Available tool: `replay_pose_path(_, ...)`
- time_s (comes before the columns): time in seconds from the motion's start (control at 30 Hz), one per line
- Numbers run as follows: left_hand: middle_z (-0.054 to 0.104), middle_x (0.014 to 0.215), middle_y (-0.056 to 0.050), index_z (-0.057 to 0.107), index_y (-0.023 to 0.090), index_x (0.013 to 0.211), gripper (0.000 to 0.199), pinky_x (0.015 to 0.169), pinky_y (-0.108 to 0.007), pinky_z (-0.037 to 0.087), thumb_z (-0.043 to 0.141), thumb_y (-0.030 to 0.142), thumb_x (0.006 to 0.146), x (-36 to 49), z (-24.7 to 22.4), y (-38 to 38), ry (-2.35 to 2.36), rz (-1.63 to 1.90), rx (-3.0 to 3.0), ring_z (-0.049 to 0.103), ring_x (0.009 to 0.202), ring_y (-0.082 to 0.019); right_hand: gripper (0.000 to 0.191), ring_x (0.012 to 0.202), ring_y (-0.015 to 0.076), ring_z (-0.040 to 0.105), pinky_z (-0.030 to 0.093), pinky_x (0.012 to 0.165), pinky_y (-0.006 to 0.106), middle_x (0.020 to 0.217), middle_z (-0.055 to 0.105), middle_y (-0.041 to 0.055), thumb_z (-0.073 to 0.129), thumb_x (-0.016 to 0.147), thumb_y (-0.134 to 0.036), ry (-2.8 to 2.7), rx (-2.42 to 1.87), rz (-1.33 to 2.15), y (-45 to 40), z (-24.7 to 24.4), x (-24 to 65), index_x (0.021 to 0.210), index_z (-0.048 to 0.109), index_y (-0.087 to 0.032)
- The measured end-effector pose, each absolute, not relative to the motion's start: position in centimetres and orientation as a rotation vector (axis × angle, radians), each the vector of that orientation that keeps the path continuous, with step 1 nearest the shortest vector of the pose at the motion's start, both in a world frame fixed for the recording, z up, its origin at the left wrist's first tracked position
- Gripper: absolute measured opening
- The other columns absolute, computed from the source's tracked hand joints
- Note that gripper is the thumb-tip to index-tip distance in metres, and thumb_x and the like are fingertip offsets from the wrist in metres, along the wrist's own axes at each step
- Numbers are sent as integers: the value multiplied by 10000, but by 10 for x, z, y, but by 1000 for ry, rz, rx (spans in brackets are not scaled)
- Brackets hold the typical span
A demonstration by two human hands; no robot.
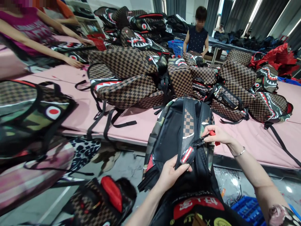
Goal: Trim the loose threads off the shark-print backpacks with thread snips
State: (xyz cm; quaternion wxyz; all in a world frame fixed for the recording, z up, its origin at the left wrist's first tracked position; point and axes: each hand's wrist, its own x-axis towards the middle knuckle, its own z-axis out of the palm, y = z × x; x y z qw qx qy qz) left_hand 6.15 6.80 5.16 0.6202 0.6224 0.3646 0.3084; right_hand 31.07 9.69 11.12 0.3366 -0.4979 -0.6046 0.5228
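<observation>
A backpack (pixel 166 135) stands tilted against the table edge in front of me, its black padded back and two shoulder straps facing me. My left hand (pixel 169 173) is closed on one shoulder strap (pixel 188 125), thumb just below a red-and-white label (pixel 187 155). In my right hand (pixel 217 134) is a pair of small thread snips (pixel 199 141) with dark blades and something red at the handle. Their tips point left, close to the straps; whether they touch a thread is too small to tell.
Checkered backpacks (pixel 127 91) with shark-mouth prints are heaped along the pink table (pixel 122 127). Another bag (pixel 47 110) is at left, and one (pixel 98 201) lies low. A blue crate (pixel 249 210) sits at lower right. People work at far left and across the table.
</observation>
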Motion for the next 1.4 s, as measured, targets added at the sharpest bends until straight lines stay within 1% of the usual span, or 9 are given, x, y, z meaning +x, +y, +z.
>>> replay_pose_path(0.1, 678, 692, -51, 675, 148, 652, 210, 736, -272, 445, 596, 325, 733, 62, 55, 67, 847, 719, 1477, 597, 730, -193, 219, 571, 80, 520, 424, 548, 210, 669, 612, 1, 737, 603, -284, -1712, -1285, 1345, 106, 122, 308, 698, 628, -119)
replay_pose_path(0.23, 673, 727, -47, 675, 159, 616, 201, 772, -273, 431, 585, 295, 733, 62, 59, 65, 859, 732, 1528, 596, 742, -188, 217, 595, 96, 549, 453, 576, 224, 667, 629, 1, 736, 599, -302, -1834, -1237, 1366, 114, 131, 303, 692, 640, -131)
replay_pose_path(0.47, 656, 685, -45, 669, 154, 604, 204, 735, -260, 435, 581, 290, 729, 63, 61, 63, 842, 724, 1524, 584, 702, -175, 227, 599, 98, 567, 469, 590, 230, 654, 640, 2, 727, 619, -326, -1926, -1195, 1393, 122, 134, 299, 666, 633, -125)
replay_pose_path(0.77, 659, 686, -46, 669, 156, 608, 209, 725, -262, 440, 581, 298, 734, 63, 62, 62, 821, 751, 1518, 580, 701, -179, 254, 626, 102, 575, 480, 608, 234, 702, 647, 8, 742, 606, -331, -1952, -1142, 1405, 126, 131, 305, 713, 635, -128)
replay_pose_path(0.9, 656, 683, -43, 669, 159, 608, 215, 708, -259, 449, 575, 300, 741, 64, 65, 62, 785, 752, 1526, 583, 688, -175, 249, 638, 101, 571, 469, 615, 229, 697, 638, -2, 742, 608, -329, -2015, -1105, 1419, 127, 136, 299, 712, 636, -129)
replay_pose_path(1.0, 646, 676, -42, 663, 156, 613, 215, 684, -251, 450, 574, 304, 741, 64, 66, 62, 766, 745, 1507, 579, 668, -169, 244, 620, 90, 553, 451, 596, 215, 674, 622, -15, 742, 612, -322, -2036, -1094, 1441, 128, 138, 296, 710, 631, -127)
replay_pose_path(1.1, 643, 688, -45, 663, 155, 612, 217, 692, -251, 446, 567, 296, 746, 64, 65, 62, 766, 731, 1505, 579, 680, -169, 231, 600, 80, 529, 427, 567, 199, 653, 602, -26, 737, 622, -312, -2064, -1094, 1440, 129, 140, 293, 713, 632, -127)
replay_pose_path(1.27, 642, 708, -43, 672, 158, 616, 194, 709, -254, 448, 585, 291, 728, 64, 65, 62, 804, 731, 1505, 576, 699, -172, 244, 572, 71, 492, 391, 528, 189, 655, 589, -24, 733, 624, -325, -2125, -1096, 1442, 126, 144, 285, 725, 643, -122)
replay_pose_path(1.4, 638, 684, -40, 671, 154, 630, 189, 691, -254, 457, 590, 294, 727, 64, 67, 61, 798, 747, 1497, 566, 661, -161, 263, 552, 64, 476, 385, 517, 185, 650, 589, -22, 726, 634, -344, -2140, -1092, 1474, 121, 148, 278, 734, 638, -117)
